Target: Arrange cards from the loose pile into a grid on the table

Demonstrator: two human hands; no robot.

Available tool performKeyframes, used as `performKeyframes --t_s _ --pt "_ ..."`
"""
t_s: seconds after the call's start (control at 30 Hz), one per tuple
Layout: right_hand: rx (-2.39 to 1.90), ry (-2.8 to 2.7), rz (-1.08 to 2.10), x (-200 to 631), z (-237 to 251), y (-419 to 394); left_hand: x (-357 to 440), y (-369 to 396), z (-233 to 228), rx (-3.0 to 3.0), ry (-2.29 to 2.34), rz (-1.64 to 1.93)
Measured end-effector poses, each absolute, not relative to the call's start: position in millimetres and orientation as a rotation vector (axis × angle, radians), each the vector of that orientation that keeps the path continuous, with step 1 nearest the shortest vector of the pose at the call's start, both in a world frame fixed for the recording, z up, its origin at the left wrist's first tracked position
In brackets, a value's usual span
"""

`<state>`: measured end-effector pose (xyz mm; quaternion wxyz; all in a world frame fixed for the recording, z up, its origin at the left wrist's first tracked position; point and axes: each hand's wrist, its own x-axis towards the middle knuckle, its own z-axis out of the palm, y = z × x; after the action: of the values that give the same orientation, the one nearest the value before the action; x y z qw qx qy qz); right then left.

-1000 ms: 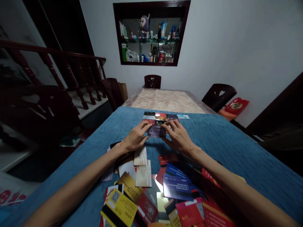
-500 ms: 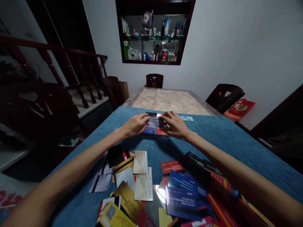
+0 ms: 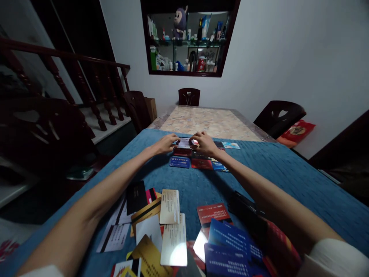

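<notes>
Both of my arms stretch far across the blue tablecloth [image 3: 276, 169]. My left hand [image 3: 166, 144] and my right hand [image 3: 204, 143] pinch the two ends of a pale card [image 3: 184, 143], held low over the far rows of cards laid out flat. In front of the hands lie a blue card [image 3: 180, 162], a red card [image 3: 201, 164] and another blue one [image 3: 219, 166]. A loose heap of cards [image 3: 173, 231] in gold, white, red and blue covers the near part of the cloth under my forearms.
Beyond the cloth the bare patterned tabletop [image 3: 207, 122] runs to the far end. Dark wooden chairs [image 3: 188, 96] stand at the far end, the left side and the right side [image 3: 279, 117]. A stair railing [image 3: 72, 84] is at left; a wall shelf [image 3: 187, 38] holds bottles.
Both hands have carried the pale card further away, from the near edge of the laid-out rows to their far edge. The rows of cards in front of the hands are now uncovered.
</notes>
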<state>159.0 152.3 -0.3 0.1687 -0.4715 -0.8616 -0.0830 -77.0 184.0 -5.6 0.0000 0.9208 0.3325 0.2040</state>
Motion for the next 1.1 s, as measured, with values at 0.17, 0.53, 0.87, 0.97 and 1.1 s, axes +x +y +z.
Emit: performKeyframes --t_s 0.17,0.53,0.87,0.97,1.1 --pt "-1.487 -2.477 -0.203 155 -9 166 -71 205 -16 2.816 1.086 0.588" --pt "-1.636 -2.492 -0.124 150 -20 178 -65 228 -33 2.714 1.120 0.584" --pt "-1.747 -2.518 -0.075 147 -20 182 -61 229 -33 2.761 1.208 0.390" --pt "-1.756 -2.528 -0.075 145 -20 181 -60 229 -33 2.760 1.188 0.396" --pt "-1.765 -2.533 -0.092 143 -18 177 -61 230 -35 2.762 1.183 0.397"
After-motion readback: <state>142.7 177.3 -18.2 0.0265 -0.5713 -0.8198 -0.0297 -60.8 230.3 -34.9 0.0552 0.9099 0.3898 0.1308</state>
